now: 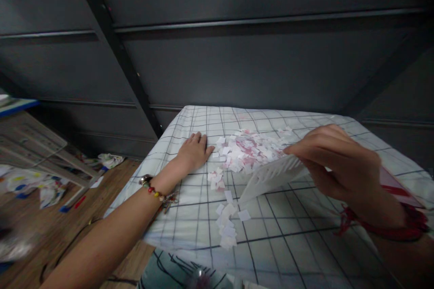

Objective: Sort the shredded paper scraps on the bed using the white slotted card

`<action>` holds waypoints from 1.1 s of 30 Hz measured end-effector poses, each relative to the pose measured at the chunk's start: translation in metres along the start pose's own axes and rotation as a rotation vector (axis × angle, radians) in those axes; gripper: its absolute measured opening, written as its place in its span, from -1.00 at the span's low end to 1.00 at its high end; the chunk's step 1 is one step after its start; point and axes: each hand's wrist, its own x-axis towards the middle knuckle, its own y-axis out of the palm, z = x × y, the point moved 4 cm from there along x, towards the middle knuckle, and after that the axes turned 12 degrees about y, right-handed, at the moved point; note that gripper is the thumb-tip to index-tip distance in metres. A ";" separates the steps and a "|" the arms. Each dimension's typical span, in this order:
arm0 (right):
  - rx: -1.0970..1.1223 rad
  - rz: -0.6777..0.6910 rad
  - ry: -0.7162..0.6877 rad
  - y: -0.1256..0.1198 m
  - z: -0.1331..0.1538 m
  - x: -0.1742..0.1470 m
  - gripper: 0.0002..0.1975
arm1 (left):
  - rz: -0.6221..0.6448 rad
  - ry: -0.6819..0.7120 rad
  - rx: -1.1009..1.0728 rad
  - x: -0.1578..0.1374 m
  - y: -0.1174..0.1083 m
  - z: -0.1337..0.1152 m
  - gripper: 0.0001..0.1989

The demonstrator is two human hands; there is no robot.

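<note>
My left hand [194,150] lies flat on the checked cloth, fingers stretched out, just left of a heap of small paper pieces [252,150]. White and pinkish squares make up the heap. In my right hand [335,162] is a thin white slotted sheet [271,178], pinched at its upper right corner and tilted over the near side of the heap. Its exact kind does not show. A trail of loose paper squares [226,226] runs from the heap toward my body. Behind my right wrist lies a red and pink flat item [396,187], partly hidden.
The white cloth [285,230] with dark grid lines covers the table. A dark panelled wall [237,63] rises right behind it. On the left, a metal-legged table [30,140] stands over a wooden floor [115,189] with cables and crumpled plastic.
</note>
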 end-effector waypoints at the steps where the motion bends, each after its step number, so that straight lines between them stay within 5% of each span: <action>1: 0.004 -0.019 0.027 -0.001 0.000 0.000 -0.73 | -0.005 0.002 0.003 0.000 0.000 0.000 -0.43; 10: -0.071 -0.092 -0.075 0.003 0.010 -0.001 -0.74 | 0.014 -0.001 0.009 0.000 0.000 0.000 -0.42; 33: -0.071 -0.115 -0.073 -0.005 0.011 -0.005 -0.76 | -0.011 0.015 -0.006 0.001 0.003 0.002 -0.41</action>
